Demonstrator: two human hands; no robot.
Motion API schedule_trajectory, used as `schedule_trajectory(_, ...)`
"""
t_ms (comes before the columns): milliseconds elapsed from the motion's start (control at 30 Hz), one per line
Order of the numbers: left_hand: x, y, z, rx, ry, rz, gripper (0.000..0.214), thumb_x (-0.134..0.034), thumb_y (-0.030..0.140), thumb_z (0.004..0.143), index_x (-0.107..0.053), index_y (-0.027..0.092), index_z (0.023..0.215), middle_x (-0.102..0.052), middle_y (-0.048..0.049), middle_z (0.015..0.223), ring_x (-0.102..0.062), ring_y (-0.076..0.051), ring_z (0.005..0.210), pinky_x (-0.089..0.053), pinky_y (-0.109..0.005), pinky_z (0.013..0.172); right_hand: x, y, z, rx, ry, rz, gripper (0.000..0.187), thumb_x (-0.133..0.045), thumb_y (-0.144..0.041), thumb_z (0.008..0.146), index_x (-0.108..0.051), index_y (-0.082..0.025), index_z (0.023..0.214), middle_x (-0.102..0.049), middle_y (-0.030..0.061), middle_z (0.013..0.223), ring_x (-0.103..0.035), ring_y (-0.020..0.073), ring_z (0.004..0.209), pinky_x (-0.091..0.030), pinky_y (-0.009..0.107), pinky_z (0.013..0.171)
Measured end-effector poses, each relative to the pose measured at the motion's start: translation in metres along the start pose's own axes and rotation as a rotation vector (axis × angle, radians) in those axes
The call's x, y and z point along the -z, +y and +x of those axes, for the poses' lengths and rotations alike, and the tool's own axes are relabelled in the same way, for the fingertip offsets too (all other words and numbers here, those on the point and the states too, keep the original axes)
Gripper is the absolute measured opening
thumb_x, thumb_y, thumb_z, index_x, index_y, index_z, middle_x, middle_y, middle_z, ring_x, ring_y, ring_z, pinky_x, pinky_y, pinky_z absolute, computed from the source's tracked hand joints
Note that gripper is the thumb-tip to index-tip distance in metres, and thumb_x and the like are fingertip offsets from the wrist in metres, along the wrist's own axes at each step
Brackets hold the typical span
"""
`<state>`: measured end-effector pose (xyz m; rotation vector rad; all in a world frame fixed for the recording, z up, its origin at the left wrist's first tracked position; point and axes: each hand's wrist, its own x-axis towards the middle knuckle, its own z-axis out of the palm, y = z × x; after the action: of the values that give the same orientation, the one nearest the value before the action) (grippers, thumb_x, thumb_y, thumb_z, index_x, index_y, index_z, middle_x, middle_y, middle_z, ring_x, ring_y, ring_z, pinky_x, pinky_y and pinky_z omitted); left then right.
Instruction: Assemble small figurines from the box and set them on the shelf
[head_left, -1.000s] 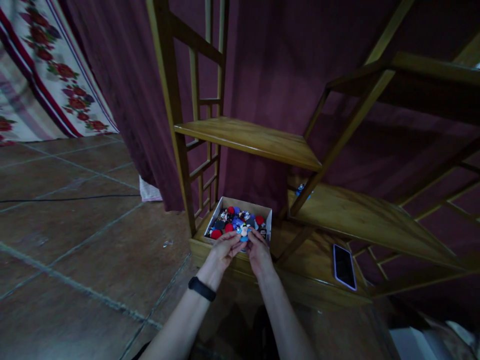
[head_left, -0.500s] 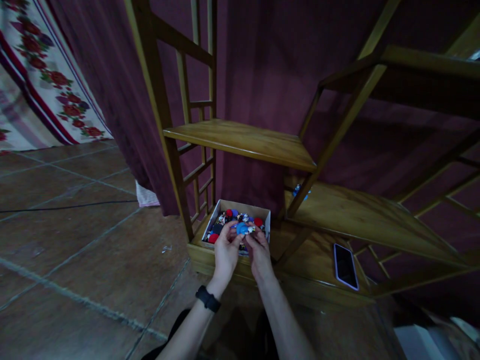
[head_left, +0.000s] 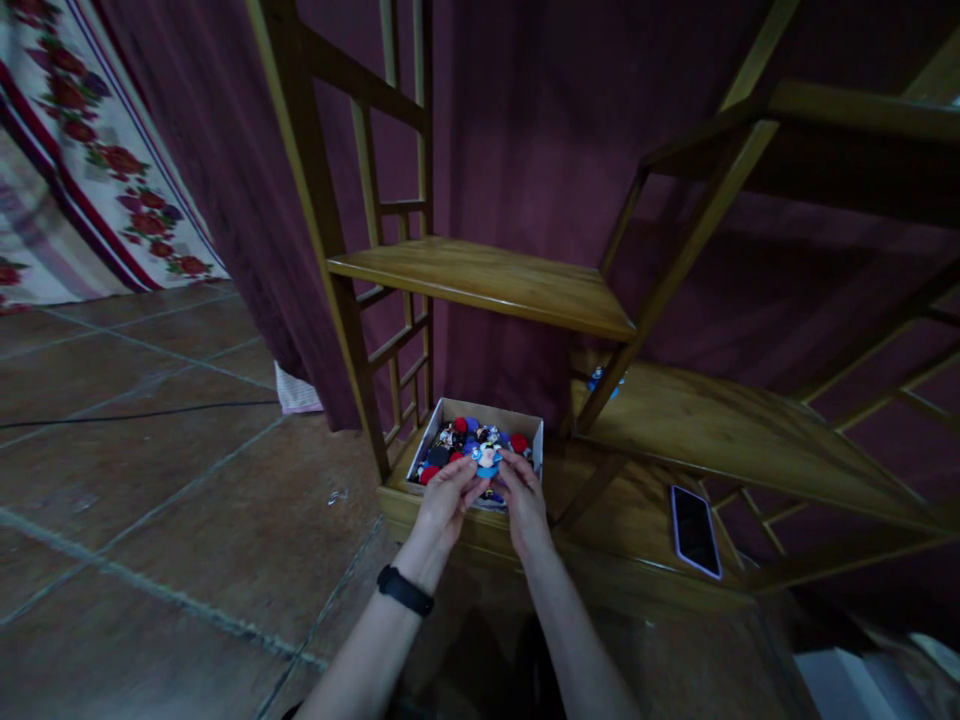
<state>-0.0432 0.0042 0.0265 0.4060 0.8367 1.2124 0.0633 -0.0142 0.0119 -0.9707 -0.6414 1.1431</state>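
Note:
A small cardboard box [head_left: 484, 410] full of several small colourful toy figures, red, blue and black, sits on the bottom board of a wooden shelf unit [head_left: 495, 280]. Both hands meet just over the box's near edge. My left hand [head_left: 448, 497], with a black band on its wrist, and my right hand [head_left: 523, 497] pinch a small blue and white toy figure [head_left: 488, 459] between their fingertips. Both hands are closed on it.
A phone [head_left: 695, 530] with a pale case lies flat on the bottom board to the right. A small blue object [head_left: 599, 379] rests on the lower right shelf. A dark red curtain [head_left: 247, 200] hangs behind. A black cable [head_left: 135, 412] crosses the tiled floor at left.
The hands stay together at the box's near edge, turning the blue figure slightly between the fingers. The view shifted a little; nothing else moved.

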Motion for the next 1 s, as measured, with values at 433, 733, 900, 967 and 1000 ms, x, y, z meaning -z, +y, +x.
schedule_trajectory(433, 0.006, -0.004, 0.006, 0.155, 0.029, -0.055, 0.014, -0.058, -0.004, 0.073, -0.063, 0.007, 0.078, -0.069, -0.0103, 0.072, -0.066, -0.016, 0.061, -0.057, -0.027, 0.062, 0.01, 0.013, 0.007, -0.095, 0.029, 0.103, 0.024, -0.075, -0.03, 0.057, -0.07, -0.019, 0.078, -0.069, 0.0033, 0.086, -0.061, 0.0172, 0.078, -0.049, 0.031, 0.07)
schedule_trajectory(733, 0.008, -0.012, 0.009, 0.16, 0.047, -0.02, 0.011, -0.058, -0.001, 0.075, -0.06, 0.01, 0.077, -0.065, -0.0053, 0.063, -0.063, -0.012, 0.053, -0.056, -0.025, 0.059, 0.013, 0.024, 0.01, -0.042, 0.069, -0.056, 0.024, -0.069, -0.033, 0.061, -0.068, -0.02, 0.081, -0.068, 0.002, 0.085, -0.061, 0.0172, 0.076, -0.048, 0.03, 0.067)
schedule_trajectory(900, 0.009, -0.013, 0.012, 0.186, 0.004, -0.058, 0.01, -0.058, 0.003, 0.076, -0.057, 0.013, 0.079, -0.063, -0.0032, 0.062, -0.062, -0.01, 0.052, -0.054, -0.022, 0.057, 0.009, 0.018, 0.01, 0.098, 0.058, -0.349, 0.018, -0.063, -0.029, 0.066, -0.067, -0.019, 0.08, -0.066, 0.0004, 0.078, -0.058, 0.0158, 0.075, -0.046, 0.029, 0.073)
schedule_trajectory(967, 0.009, -0.013, 0.014, 0.176, 0.009, -0.059, 0.008, -0.059, 0.006, 0.076, -0.057, 0.013, 0.079, -0.063, -0.0027, 0.062, -0.061, -0.01, 0.052, -0.054, -0.021, 0.057, 0.008, 0.017, 0.009, 0.159, 0.033, -0.402, 0.018, -0.061, -0.028, 0.067, -0.066, -0.019, 0.082, -0.066, 0.0006, 0.079, -0.058, 0.0162, 0.077, -0.046, 0.029, 0.075)
schedule_trajectory(1000, 0.009, -0.012, 0.014, 0.171, 0.017, -0.055, 0.008, -0.06, 0.007, 0.076, -0.057, 0.013, 0.079, -0.063, -0.0027, 0.063, -0.061, -0.009, 0.052, -0.053, -0.021, 0.057, 0.007, 0.017, 0.008, 0.185, 0.025, -0.423, 0.018, -0.061, -0.028, 0.068, -0.066, -0.019, 0.083, -0.066, 0.0007, 0.079, -0.059, 0.0164, 0.077, -0.046, 0.03, 0.075)
